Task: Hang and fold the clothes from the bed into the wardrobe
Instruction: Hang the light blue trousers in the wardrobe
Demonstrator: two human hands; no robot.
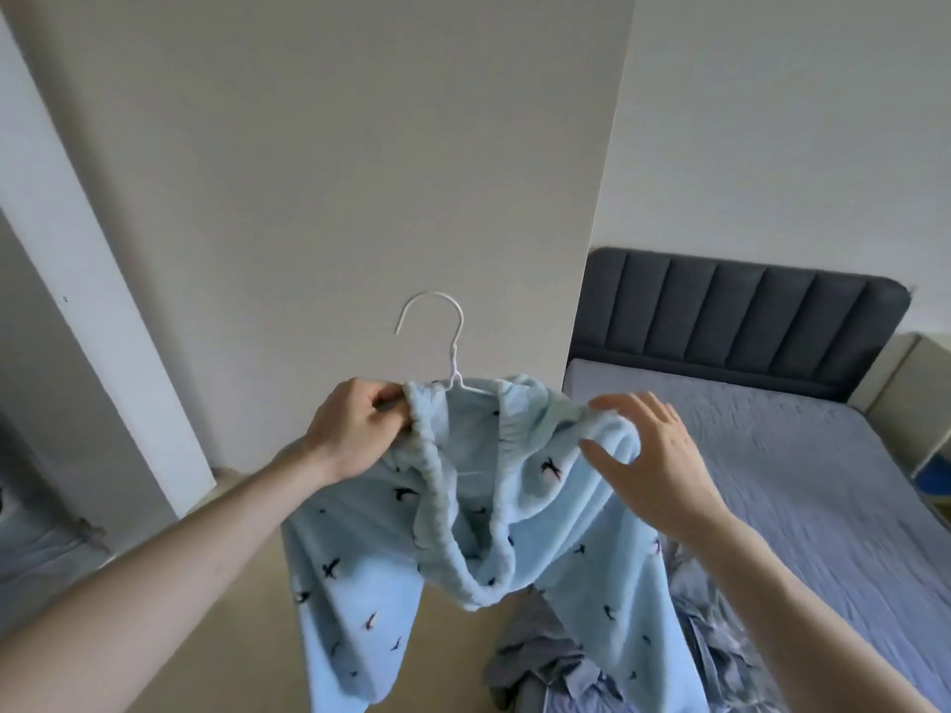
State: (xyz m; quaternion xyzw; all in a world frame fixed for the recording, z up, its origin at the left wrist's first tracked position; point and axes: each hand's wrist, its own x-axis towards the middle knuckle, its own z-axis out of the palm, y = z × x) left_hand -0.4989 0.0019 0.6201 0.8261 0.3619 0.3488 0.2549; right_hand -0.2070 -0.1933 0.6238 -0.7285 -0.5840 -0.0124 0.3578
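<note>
You are holding a pair of light blue pyjama trousers [463, 512] up in front of you, at about the middle of the view, with a white wire hanger [446, 347] threaded into the waistband. The hanger's hook is standing up above the cloth, in front of a pale wardrobe panel [334, 172].

Your left hand [355, 429] is gripping the left end of the elastic waistband: its fingers [383, 401] are curling in tight, pinching the gathered cloth against the thumb. Whether they are also clasping the hanger's shoulder under the cloth, you cannot tell from here.

Your right hand [653, 455] is lying on the right side of the waistband with its fingers [617, 403] spread and only gently bent. The fingertips and the thumb are touching the fabric, and the hand is not closing round it.

The two trouser legs are hanging down from the waistband, one to the lower left and one to the lower right, printed with small dark birds. The waistband is sagging open in a loop between your hands.

Below the trousers, a heap of grey and blue clothes [643, 656] is lying at the near corner of the bed [823, 481]. The bed is stretching away to your right, covered with a blue-grey sheet, with a dark padded headboard [736, 321] against the wall.
</note>
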